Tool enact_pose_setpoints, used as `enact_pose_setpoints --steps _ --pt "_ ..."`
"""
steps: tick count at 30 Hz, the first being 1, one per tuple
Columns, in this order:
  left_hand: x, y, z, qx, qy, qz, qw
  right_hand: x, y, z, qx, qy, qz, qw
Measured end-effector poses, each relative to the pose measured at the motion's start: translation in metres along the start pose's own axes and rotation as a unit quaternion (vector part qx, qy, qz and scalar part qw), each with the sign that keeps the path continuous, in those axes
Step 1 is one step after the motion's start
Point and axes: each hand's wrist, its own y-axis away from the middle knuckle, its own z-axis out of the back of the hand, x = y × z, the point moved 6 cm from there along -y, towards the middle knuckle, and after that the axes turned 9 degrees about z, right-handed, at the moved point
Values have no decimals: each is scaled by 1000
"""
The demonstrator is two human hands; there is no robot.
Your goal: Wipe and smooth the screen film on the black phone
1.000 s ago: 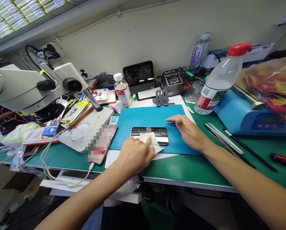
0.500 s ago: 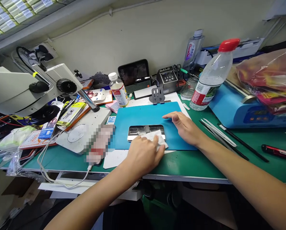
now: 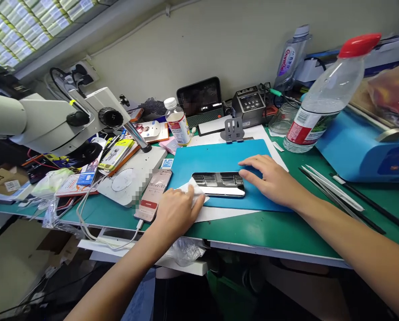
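A dark, glossy phone lies flat on the blue mat, with light reflections across its screen. My left hand is closed on a white tissue, just off the phone's left end. Part of the tissue is hidden under the fingers, and its edge lies close to the phone's lower left. My right hand holds nothing; its thumb and fingers are apart at the phone's upper right corner. Whether the thumb touches the phone there I cannot tell.
Left of the mat lies a second phone on a charging cable, beside a microscope stand. Behind are a small bottle and a soldering station. A red-capped bottle, tweezers and a blue machine stand or lie right.
My left hand has slid leftward with the tissue, off the phone's face to its left end. My right thumb has come down to the phone's right corner. The view has turned slightly left.
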Motion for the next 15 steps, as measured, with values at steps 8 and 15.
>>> enact_pose_setpoints --steps 8,15 --pt "-67 -21 8 -39 79 -61 994 -4 -6 -2 -3 11 6 1000" --pt "-61 -24 13 -20 163 -61 984 -4 -6 3 -15 -25 -32 999"
